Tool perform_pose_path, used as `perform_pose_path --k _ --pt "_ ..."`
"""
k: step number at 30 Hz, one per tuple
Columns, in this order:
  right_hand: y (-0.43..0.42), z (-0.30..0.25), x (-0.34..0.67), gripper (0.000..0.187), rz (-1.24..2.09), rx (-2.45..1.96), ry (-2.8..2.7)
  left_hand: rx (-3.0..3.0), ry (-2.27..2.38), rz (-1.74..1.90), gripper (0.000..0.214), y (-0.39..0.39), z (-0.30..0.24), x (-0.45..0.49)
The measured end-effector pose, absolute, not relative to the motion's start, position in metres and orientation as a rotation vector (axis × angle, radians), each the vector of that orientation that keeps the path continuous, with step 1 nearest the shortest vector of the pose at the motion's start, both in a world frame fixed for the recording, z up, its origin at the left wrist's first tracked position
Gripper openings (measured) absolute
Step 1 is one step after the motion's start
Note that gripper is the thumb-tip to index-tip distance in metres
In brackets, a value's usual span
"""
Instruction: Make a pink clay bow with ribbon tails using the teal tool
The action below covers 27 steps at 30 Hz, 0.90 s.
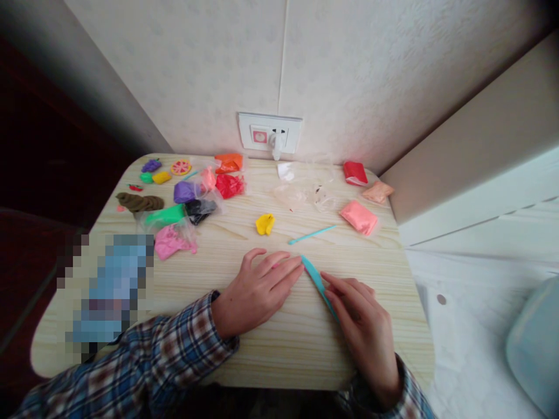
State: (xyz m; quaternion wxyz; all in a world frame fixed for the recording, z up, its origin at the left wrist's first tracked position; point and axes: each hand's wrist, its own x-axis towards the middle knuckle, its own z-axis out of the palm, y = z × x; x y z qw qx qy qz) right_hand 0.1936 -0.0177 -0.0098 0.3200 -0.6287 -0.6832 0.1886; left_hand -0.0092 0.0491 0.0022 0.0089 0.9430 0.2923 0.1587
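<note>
My right hand [364, 317] is closed around a teal plastic modelling-clay knife [315, 277], its curved blade slanting up and left just above or on the table. The tip of the blade is close to the fingertips of my left hand [262, 288]. My left hand lies palm down with its fingers stretched out over the wooden table. A bit of pink [275, 265] shows between its fingers, mostly hidden. Beyond the hands are a yellow piece of clay [264, 224] and a thin teal modelling stick [312, 234].
Clay bags, including pink [174, 240], green [165, 215] and red [230, 185], lie at left by brown clay [140, 202] and small clay fruit [151, 165]. Coral [358, 217] and red packets [355, 173] lie at right. Clear wrappers [301, 195] sit near the wall. A blurred screen [111, 288] is left.
</note>
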Motion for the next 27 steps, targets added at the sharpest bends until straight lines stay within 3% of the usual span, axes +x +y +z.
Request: perform_pose_path --k 27 --pt "-0.017 -0.009 0.204 0.027 0.203 -1.680 -2.067 2.901 0.918 0.308 0.044 0.050 0.000 -0.009"
